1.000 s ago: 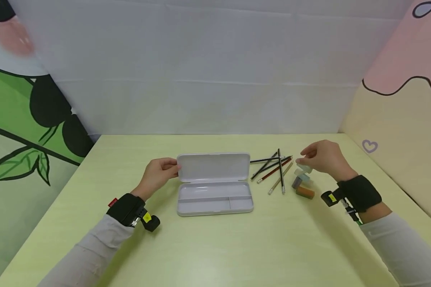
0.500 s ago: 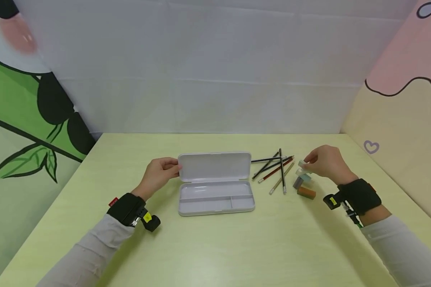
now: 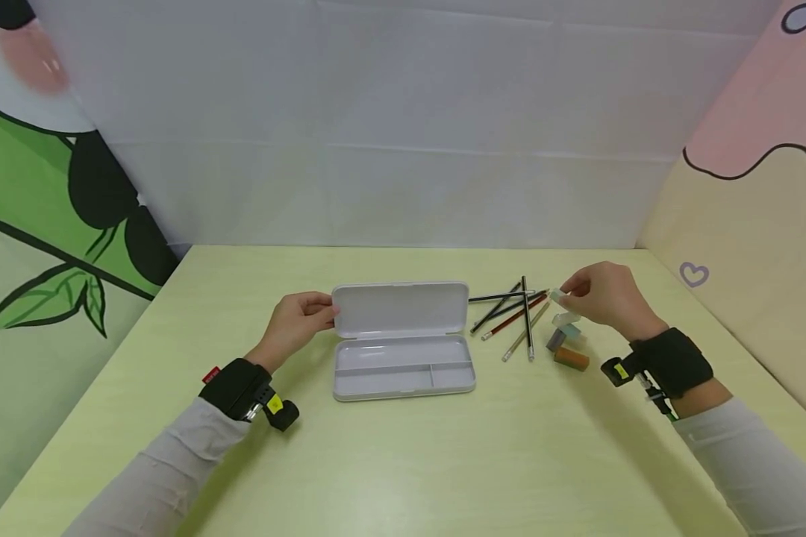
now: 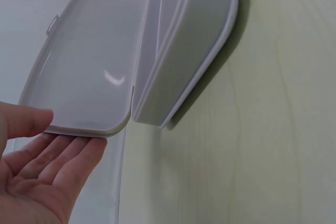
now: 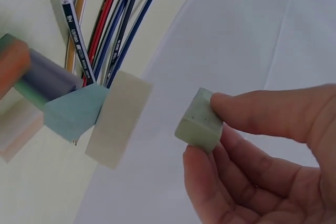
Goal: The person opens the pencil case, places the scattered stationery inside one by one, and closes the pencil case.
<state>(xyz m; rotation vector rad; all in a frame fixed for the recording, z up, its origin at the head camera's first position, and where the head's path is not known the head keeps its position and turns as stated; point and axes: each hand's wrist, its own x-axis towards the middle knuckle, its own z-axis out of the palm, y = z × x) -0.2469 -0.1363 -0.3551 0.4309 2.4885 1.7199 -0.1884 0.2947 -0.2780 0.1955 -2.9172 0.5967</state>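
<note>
We have the pale surface (image 3: 403, 470) under everything, and there's the white case (image 3: 383, 356), open between the hands, its lid (image 3: 401, 310) tipped back. Here we see the left hand (image 3: 293, 327), thumb and fingers pinching the lid's left edge. Across from it, the right hand (image 3: 604, 298)! Near it, pencils (image 3: 527, 321) criss-cross beside the case, then clustered erasers (image 3: 571, 358), and we spot those right fingers pinching one small pale green eraser (image 5: 201, 116), apart from the cluster.
</note>
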